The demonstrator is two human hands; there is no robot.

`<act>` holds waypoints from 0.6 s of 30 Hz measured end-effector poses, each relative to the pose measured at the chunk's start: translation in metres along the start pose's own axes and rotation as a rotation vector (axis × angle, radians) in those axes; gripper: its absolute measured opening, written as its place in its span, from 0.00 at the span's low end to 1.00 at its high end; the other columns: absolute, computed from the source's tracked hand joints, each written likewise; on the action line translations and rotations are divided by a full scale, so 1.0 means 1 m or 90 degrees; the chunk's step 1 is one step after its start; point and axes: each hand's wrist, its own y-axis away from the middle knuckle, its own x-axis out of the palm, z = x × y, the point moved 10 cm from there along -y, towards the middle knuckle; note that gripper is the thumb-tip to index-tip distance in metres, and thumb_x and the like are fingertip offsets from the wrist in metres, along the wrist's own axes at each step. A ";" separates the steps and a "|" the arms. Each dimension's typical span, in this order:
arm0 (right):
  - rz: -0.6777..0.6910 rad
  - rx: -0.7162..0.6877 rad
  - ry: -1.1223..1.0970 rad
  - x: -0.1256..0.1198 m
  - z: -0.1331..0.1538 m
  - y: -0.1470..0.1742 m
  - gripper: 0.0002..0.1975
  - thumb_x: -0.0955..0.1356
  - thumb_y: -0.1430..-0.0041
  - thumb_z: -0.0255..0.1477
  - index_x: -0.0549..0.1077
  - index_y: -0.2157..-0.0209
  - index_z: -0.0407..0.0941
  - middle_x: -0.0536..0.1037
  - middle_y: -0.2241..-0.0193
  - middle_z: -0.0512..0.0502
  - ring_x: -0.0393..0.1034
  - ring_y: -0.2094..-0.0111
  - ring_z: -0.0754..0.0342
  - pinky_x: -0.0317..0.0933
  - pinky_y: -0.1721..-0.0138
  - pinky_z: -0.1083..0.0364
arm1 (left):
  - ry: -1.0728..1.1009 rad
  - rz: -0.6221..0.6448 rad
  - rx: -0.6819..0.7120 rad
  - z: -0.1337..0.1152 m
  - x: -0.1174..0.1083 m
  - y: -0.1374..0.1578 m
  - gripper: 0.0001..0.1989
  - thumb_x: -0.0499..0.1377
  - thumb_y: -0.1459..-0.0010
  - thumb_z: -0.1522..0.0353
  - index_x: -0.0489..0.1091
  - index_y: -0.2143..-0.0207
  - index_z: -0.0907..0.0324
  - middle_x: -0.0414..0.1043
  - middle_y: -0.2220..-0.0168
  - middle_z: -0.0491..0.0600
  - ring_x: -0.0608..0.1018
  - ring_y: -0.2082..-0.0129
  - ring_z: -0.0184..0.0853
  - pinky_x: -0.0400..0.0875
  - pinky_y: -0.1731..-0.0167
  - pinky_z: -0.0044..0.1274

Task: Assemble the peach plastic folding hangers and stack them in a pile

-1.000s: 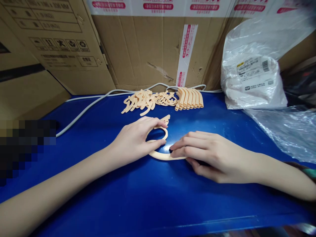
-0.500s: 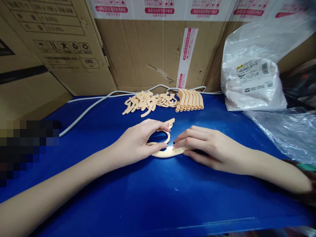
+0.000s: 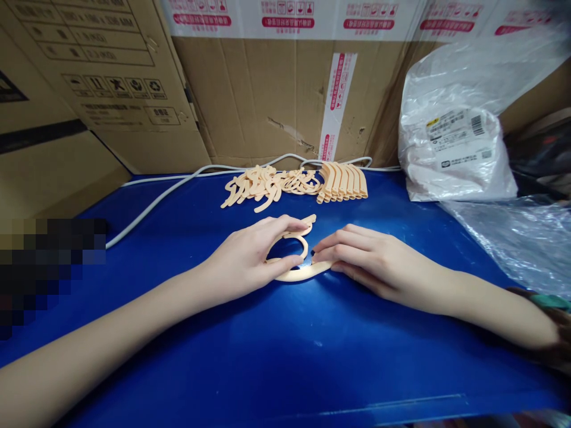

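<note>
Between my hands is a beige plastic hanger [image 3: 300,274], made up of curved pieces, with a rounded loop and a narrow end that points away from me. My left hand [image 3: 263,252] grips its left side, the thumb on the near part and the fingers over the far part. The fingers of my right hand [image 3: 370,258] pinch the right end of the near curved arm, and they cover that end. How the pieces join under my fingers is hidden.
Beyond my hands lie a loose pile of beige curved pieces [image 3: 254,184], several ring-like pieces [image 3: 301,181] and a neat row of curved arms [image 3: 343,182]. A white cable [image 3: 165,193] runs behind them. Cardboard boxes [image 3: 267,95] wall the back; a plastic bag [image 3: 459,148] stands at right on the blue table [image 3: 285,356].
My right hand and the right end of the near arm have moved slightly up and away from me. My left hand keeps its grip, nearly still.
</note>
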 end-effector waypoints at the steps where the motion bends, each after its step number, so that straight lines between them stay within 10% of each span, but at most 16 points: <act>1: -0.002 0.004 0.006 0.000 -0.001 0.000 0.14 0.57 0.31 0.25 0.69 0.50 0.43 0.73 0.53 0.39 0.66 0.54 0.49 0.63 0.54 0.49 | -0.006 0.002 0.003 -0.001 0.000 0.001 0.20 0.56 0.37 0.61 0.62 0.45 0.55 0.68 0.43 0.46 0.71 0.44 0.34 0.66 0.46 0.25; 18: -0.032 0.050 0.015 -0.005 -0.006 0.002 0.15 0.61 0.32 0.31 0.67 0.47 0.42 0.73 0.61 0.44 0.66 0.60 0.52 0.57 0.58 0.52 | -0.212 -0.018 0.093 -0.001 -0.007 0.002 0.15 0.48 0.34 0.71 0.63 0.46 0.59 0.66 0.45 0.51 0.67 0.43 0.35 0.65 0.44 0.29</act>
